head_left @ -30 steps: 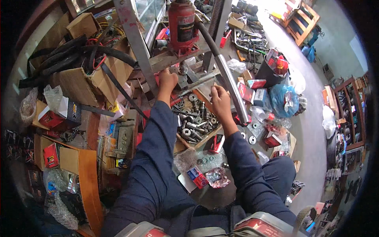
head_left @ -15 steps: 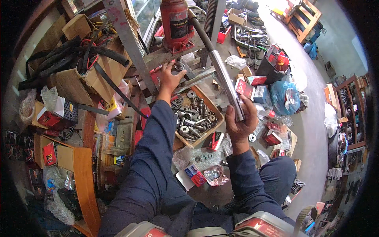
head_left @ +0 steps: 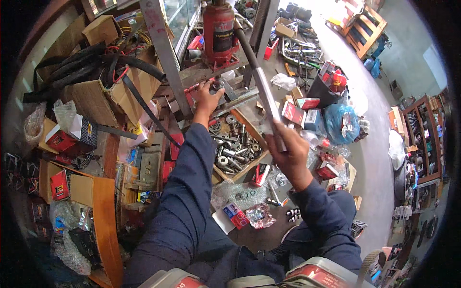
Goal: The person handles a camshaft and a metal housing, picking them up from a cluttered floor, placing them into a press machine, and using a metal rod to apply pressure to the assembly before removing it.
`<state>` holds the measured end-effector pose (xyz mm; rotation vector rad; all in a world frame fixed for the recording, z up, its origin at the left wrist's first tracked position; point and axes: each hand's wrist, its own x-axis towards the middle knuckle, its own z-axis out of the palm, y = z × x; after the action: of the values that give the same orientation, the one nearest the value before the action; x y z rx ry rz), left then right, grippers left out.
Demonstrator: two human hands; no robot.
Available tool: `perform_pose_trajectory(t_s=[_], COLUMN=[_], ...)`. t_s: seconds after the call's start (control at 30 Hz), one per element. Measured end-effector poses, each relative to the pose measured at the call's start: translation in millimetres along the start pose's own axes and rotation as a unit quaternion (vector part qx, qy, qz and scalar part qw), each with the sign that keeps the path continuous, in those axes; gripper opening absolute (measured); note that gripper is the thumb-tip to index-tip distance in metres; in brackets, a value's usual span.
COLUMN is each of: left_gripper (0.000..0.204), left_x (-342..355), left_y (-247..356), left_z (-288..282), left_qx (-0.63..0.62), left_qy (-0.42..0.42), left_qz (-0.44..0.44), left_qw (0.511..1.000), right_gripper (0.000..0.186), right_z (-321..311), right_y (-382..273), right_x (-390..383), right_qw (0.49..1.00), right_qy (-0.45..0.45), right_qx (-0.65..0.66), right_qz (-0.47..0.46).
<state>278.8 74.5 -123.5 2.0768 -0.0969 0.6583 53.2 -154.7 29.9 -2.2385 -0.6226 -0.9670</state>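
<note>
A red hydraulic bottle jack (head_left: 220, 38) stands upright in a steel press frame (head_left: 165, 53). From its side a long metal lever (head_left: 269, 93) slants down to the right. My right hand (head_left: 292, 152) is closed round the lever's lower end. Beneath the jack, my left hand (head_left: 207, 100) has its fingers and thumb round a small metal cylinder (head_left: 219, 81); the palm hides part of the grip. Just below that hand lies a wooden tray (head_left: 252, 167) full of loose metal parts (head_left: 235, 156).
Bubble wrap with several rings (head_left: 246, 194), a small red-and-blue box (head_left: 235, 215) and crumpled foil (head_left: 260, 216) lie before my legs. Boxes and black hoses (head_left: 79, 67) crowd the left. A blue plastic bag (head_left: 342, 124) and a dark bin (head_left: 322, 91) stand right.
My right hand has swung the lever's lower end to the left and slightly down, its wrist now angled more. My left hand stays at the cylinder. The view has shifted slightly.
</note>
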Motion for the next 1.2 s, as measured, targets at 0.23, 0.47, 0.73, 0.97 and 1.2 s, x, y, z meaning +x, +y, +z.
perform_pose_trajectory(t_s=[0.23, 0.47, 0.73, 0.97, 1.2], left_gripper=[0.062, 0.062, 0.063, 0.062, 0.058], left_x=[5.1, 3.3, 2.9, -0.1, 2.3], left_y=[-23.4, 8.8, -14.3, 3.9, -3.0], left_z=[-23.4, -18.3, -21.1, -13.3, -20.8], left_qx=[0.015, -0.005, 0.03, 0.018, 0.003], left_qy=[-0.046, -0.113, -0.048, -0.062, -0.044], left_qz=[-0.048, -0.067, -0.046, -0.054, -0.054], left_qw=[0.998, 0.991, 0.997, 0.996, 0.998], right_gripper=[0.032, 0.035, 0.021, 0.025, 0.019], right_z=[-37.6, -16.8, -56.8, -37.5, -24.3], right_y=[-64.1, -18.3, -66.0, -43.9, -57.8], right_x=[127.6, 22.6, 136.9, 63.0, 98.1], right_qw=[0.967, 1.0, 0.987, 0.993, 0.971], right_qy=[0.204, 0.006, 0.142, 0.105, 0.195], right_qx=[0.134, -0.011, 0.015, 0.022, 0.127], right_qz=[0.074, -0.01, 0.071, 0.04, 0.064])
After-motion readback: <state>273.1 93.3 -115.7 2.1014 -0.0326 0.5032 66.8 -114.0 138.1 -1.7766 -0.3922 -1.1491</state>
